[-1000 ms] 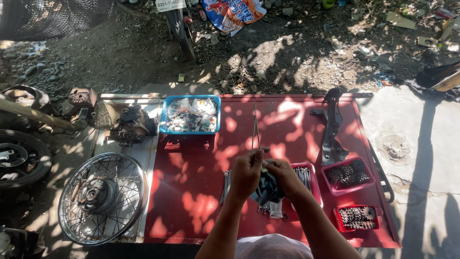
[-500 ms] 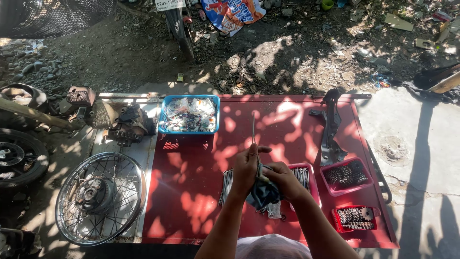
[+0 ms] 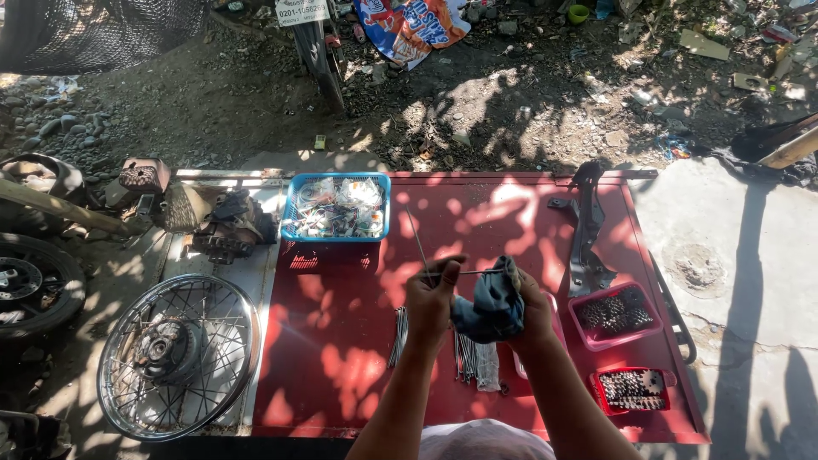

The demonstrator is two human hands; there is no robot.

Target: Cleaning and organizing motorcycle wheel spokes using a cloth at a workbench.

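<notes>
My left hand (image 3: 432,300) pinches a thin metal spoke (image 3: 417,240) that slants up and away over the red table (image 3: 341,358). Close beside it, my right hand (image 3: 530,308) grips a blue-grey rag (image 3: 490,307), wrapped around a second thin rod that runs across between the hands. Below my hands, loose spokes (image 3: 399,335) lie in small bundles on the table.
A blue basket (image 3: 336,207) of small parts stands at the table's far left. Two red trays of sprockets (image 3: 613,315) (image 3: 632,389) and a black metal bracket (image 3: 586,230) sit on the right. A spoked wheel (image 3: 177,353), engine parts (image 3: 226,226) and a tyre (image 3: 34,285) lie left.
The rag has risen from below my hands to between them, bunched in my right hand. The spoke in my left hand tilts further left.
</notes>
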